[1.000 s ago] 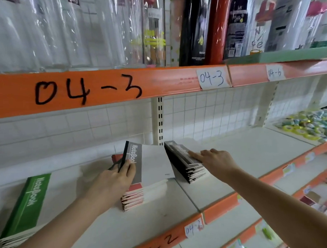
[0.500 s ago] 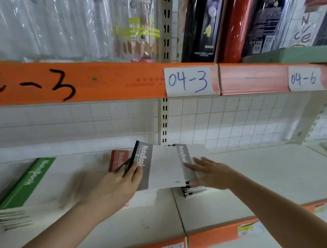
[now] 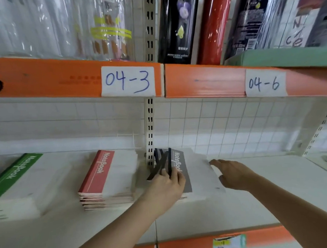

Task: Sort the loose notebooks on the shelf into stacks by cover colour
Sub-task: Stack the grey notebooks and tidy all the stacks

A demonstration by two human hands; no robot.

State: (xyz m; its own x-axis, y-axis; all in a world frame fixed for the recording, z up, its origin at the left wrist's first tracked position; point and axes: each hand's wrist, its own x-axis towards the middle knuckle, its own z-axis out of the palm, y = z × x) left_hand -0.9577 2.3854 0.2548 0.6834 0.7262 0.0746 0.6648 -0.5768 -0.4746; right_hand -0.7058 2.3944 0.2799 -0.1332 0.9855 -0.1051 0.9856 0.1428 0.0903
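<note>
The left hand (image 3: 166,188) pinches grey notebooks (image 3: 181,169) on the shelf (image 3: 272,185); the right hand (image 3: 233,174) hovers beside them, fingers spread.

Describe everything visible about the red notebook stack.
The red notebook stack lies flat on the white shelf, between the green notebook stack to its left and the grey notebooks to its right. Each cover looks like thin card: a red band along the spine side with white "NoteBook" lettering and a thin white line, the rest white. Several copies are piled fairly evenly, edges showing at the front. Neither hand touches it.
</note>
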